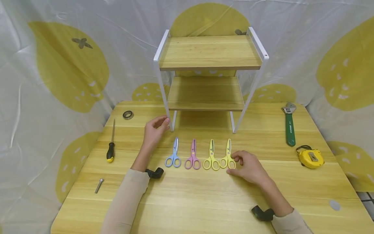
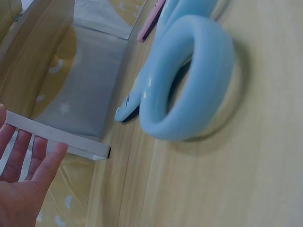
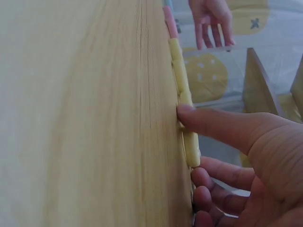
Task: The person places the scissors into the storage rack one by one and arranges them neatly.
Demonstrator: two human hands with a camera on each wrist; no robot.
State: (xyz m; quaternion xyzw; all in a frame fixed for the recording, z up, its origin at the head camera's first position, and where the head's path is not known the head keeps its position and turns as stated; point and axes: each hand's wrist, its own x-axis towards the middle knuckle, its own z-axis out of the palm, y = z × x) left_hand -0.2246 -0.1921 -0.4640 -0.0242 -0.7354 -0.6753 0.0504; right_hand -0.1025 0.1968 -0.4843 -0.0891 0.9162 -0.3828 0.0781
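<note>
Four pairs of scissors stand in a row before a two-tier shelf: blue scissors, pink scissors, yellow scissors and rightmost yellow scissors. Blades point toward the shelf. My right hand pinches the handle loops of the rightmost yellow pair, with the thumb at the near edge and curled fingers at the right side. My left hand touches the white front-left leg of the shelf, its fingers fairly straight against the bar.
To the left lie a tape roll, a screwdriver and a bolt. On the right are an adjustable wrench, a yellow tape measure and a grey disc. A patterned curtain hangs behind the table.
</note>
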